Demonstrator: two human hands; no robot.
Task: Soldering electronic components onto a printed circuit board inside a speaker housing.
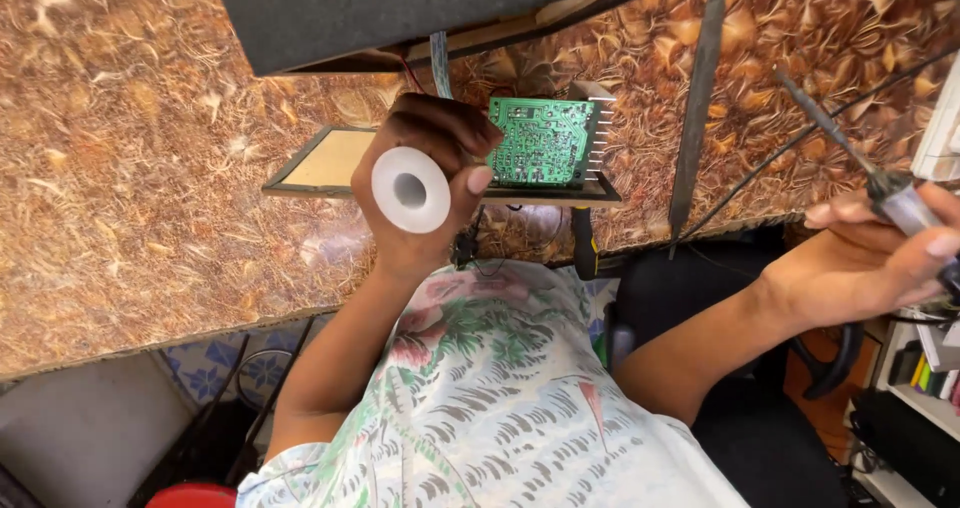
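My left hand (440, 133) is shut around a white spool (410, 190), whose hollow end faces the camera. The hand hovers over the left edge of a green circuit board (545, 143), which lies solder side up on a flat dark-framed panel (330, 163). Over at the right, my right hand (860, 268) grips a soldering iron (895, 200). Its thin metal tip (810, 108) points up and left, well apart from the board.
The worktop (150, 168) has a brown leaf pattern. A black box (400, 8) sits at the far edge, with wires running towards the board. A long metal file (697, 98) lies right of the board. A yellow-and-black tool handle (583, 248) hangs at the near edge. Shelves (920, 388) stand at right.
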